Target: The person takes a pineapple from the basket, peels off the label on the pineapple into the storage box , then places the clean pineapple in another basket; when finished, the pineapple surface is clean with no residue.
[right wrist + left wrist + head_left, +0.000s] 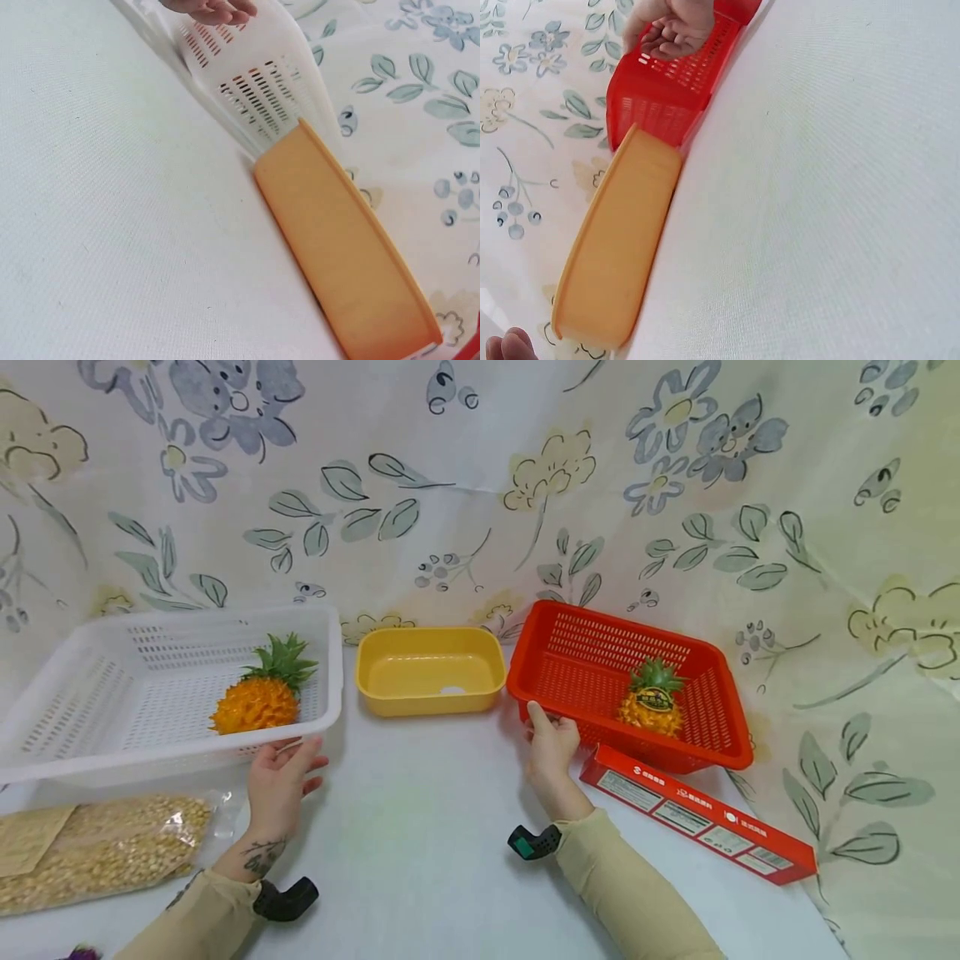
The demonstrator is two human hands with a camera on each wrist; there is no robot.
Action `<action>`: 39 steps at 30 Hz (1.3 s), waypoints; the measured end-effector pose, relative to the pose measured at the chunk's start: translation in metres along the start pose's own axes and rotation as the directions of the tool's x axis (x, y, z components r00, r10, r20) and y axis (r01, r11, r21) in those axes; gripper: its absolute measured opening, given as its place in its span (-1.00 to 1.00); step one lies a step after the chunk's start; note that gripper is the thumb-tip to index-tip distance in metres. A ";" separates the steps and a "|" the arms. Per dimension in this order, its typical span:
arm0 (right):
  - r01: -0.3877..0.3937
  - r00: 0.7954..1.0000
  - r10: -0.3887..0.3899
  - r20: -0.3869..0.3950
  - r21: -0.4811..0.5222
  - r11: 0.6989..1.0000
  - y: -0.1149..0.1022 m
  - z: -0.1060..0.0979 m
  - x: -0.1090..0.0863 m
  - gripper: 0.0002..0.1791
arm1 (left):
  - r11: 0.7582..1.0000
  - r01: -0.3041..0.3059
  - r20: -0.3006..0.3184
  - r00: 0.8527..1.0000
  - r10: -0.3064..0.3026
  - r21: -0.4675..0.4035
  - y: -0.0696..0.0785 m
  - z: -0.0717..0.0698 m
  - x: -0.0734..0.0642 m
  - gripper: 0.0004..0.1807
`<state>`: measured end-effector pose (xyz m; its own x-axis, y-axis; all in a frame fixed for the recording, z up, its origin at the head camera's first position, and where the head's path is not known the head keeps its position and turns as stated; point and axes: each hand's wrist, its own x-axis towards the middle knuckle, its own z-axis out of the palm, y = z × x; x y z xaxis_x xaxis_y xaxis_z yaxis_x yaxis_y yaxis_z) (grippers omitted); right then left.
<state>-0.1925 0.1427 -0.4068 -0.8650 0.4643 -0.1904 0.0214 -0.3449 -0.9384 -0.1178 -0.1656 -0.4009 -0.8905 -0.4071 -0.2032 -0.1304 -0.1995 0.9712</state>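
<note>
My left hand is at the front rim of the white basket, its fingers loosely bent by the rim. Inside that basket lies an orange pineapple with a green crown. My right hand grips the near left rim of the red basket, thumb on top and fingers curled below. A smaller pineapple with a dark label sits in the red basket. The left wrist view shows the right hand at the red basket; the right wrist view shows the left hand beside the white one.
A yellow tub stands between the two baskets. In front of the red basket lies a long red box. A clear bag of pale yellow grains rests at the left. Behind everything hangs a floral cloth.
</note>
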 end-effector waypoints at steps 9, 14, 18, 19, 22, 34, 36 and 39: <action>0.017 1.000 -0.017 -0.012 -0.003 1.000 -0.002 0.001 0.001 -0.76 | 0.999 -0.026 -0.083 0.996 0.023 -0.032 0.002 0.007 0.006 -0.66; -0.023 1.000 0.023 -0.012 -0.016 1.000 -0.003 0.003 0.000 -0.75 | 0.999 -0.047 -0.098 0.994 0.044 -0.028 0.004 0.008 0.008 -0.65; -0.061 0.996 0.066 0.052 -0.098 0.993 -0.005 0.006 -0.004 -0.80 | 0.997 -0.064 -0.103 0.993 0.060 -0.033 0.004 0.009 0.008 -0.66; -0.062 0.994 0.073 0.083 -0.130 0.990 -0.005 0.007 -0.005 -0.81 | 0.997 -0.066 -0.106 0.992 0.061 -0.036 0.004 0.009 0.008 -0.66; -0.069 0.974 0.118 0.195 -0.237 0.969 -0.009 0.009 -0.007 -0.83 | 0.997 -0.067 -0.112 0.992 0.062 -0.038 0.003 0.010 0.008 -0.67; -0.061 0.875 0.271 0.401 -0.463 0.884 -0.042 0.009 -0.011 -0.77 | 0.994 -0.078 -0.128 0.989 0.067 -0.083 0.000 0.010 0.009 -0.68; 0.004 0.873 0.227 0.432 -0.471 0.882 -0.053 0.010 -0.010 -0.77 | 0.993 -0.079 -0.124 0.990 0.067 -0.092 0.000 0.010 0.009 -0.68; 0.121 0.871 0.133 0.473 -0.469 0.875 -0.074 0.010 -0.004 -0.77 | 0.991 -0.082 -0.122 0.990 0.068 -0.108 -0.001 0.009 0.009 -0.67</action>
<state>-0.1954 0.1581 -0.3342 -0.9876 -0.0279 -0.1544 0.1492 0.1374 -0.9792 -0.1299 -0.1607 -0.4021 -0.8372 -0.5259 -0.1503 -0.0098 -0.2603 0.9655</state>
